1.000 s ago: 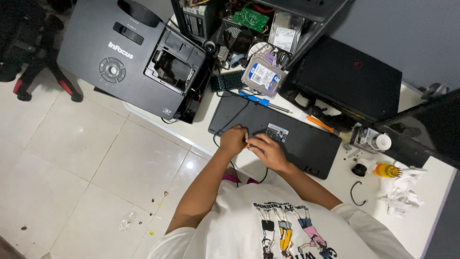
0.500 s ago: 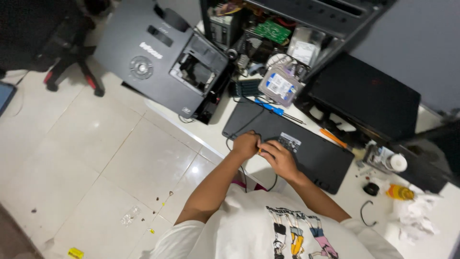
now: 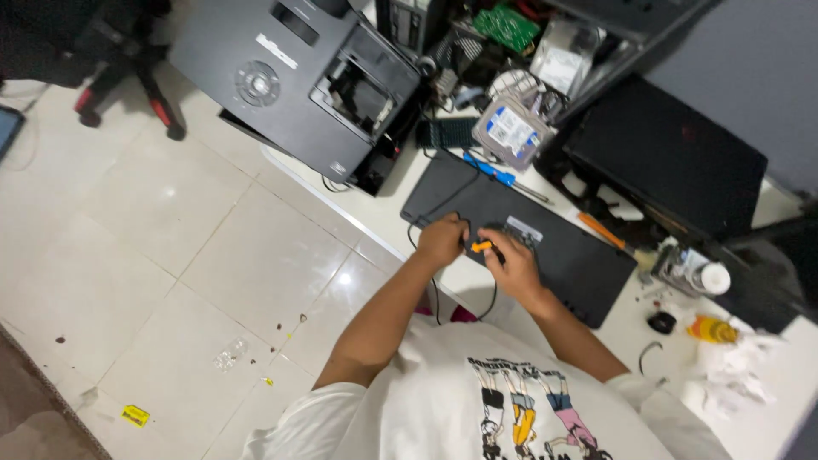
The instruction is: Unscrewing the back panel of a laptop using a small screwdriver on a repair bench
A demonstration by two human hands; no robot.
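A person in a white printed T-shirt bends over a black slab-like device, apparently a keyboard turned face down, lying on a white desk. Both hands meet at the near edge of the slab. The left hand is clenched over that edge beside a black cable that loops off the desk toward the person. The right hand rests just beside it, its grip closed around a small orange-handled tool whose tip points at the slab between the two hands; the tool is too small to identify with certainty, though it looks like a short screwdriver.

Compared with a second ago, the hands have barely shifted on the slab; the orange handle, hidden then, now shows between the fingers, and the view has swung rightward. That suggests work on the underside is under way rather than finishing.

Beyond the slab lie a blue-handled screwdriver, a bare hard drive and a green circuit board. Left of the slab sits a large dark projector with an open compartment. To the slab's right are an orange-handled brush, a closed black laptop and crumpled tissue. A tiled floor spreads left of the desk.
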